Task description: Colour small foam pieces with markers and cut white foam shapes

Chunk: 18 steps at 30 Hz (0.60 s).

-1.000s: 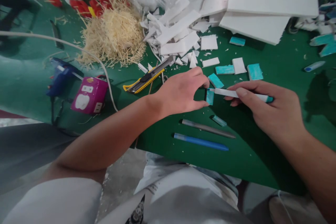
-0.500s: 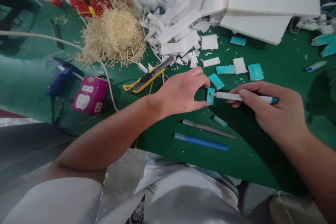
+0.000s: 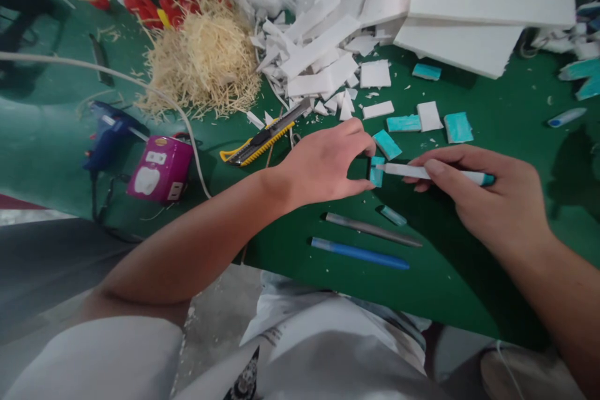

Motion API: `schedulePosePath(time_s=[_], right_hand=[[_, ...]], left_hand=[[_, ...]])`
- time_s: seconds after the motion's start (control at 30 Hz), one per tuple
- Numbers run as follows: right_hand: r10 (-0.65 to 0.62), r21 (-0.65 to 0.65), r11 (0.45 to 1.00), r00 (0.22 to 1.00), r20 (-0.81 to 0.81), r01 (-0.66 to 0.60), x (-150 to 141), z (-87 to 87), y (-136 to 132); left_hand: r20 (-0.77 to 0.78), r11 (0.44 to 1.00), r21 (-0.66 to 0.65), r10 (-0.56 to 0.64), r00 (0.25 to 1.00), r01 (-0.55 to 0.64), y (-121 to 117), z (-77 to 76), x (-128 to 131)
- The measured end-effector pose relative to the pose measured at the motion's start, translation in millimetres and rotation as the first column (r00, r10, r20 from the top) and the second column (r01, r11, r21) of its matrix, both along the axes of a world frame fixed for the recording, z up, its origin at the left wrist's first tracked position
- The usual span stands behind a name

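Note:
Between its thumb and forefinger my left hand [image 3: 330, 162] pinches a small turquoise-coloured foam piece [image 3: 377, 176] against the table. My right hand [image 3: 482, 187] grips a white marker pen [image 3: 412, 171] with a turquoise end, and its tip touches the piece's coloured face. Just beyond lie more foam pieces coloured turquoise, among them a tilted block [image 3: 387, 145] and a squarish one [image 3: 458, 127]. A bare white foam piece [image 3: 429, 117] sits among them. Below my hands rest a turquoise pen cap [image 3: 392, 215], a grey pen [image 3: 372, 229] and a blue pen [image 3: 360, 254].
A yellow utility knife [image 3: 265, 140] with its blade out lies beyond my left wrist. To the left are a blue glue gun [image 3: 115, 128], a magenta power adapter [image 3: 160, 169] and a white cable [image 3: 187, 125]. Straw [image 3: 206, 62], foam scraps [image 3: 323, 69] and foam sheets [image 3: 469, 44] fill the back.
The marker's tip has shifted very slightly on the foam piece, and my right hand has moved a touch with it. My left hand keeps its pinch in the same spot.

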State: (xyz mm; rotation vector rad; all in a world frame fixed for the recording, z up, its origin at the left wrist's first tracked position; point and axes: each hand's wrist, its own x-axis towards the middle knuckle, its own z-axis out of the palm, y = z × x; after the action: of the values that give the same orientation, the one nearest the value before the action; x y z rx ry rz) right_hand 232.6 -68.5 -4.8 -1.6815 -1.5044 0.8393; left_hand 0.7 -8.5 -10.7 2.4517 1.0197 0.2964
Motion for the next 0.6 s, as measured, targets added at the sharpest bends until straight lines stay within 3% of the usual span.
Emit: schedulePosePath(time_s=[0.6], right_hand=[[-0.035,-0.045,0.998,0.999,0.009,0.035,-3.0,7.0,0.0]], left_hand=[[0.015,1.0,0.01,-0.002,1.0,0.001,-0.6,-1.8,-0.5]])
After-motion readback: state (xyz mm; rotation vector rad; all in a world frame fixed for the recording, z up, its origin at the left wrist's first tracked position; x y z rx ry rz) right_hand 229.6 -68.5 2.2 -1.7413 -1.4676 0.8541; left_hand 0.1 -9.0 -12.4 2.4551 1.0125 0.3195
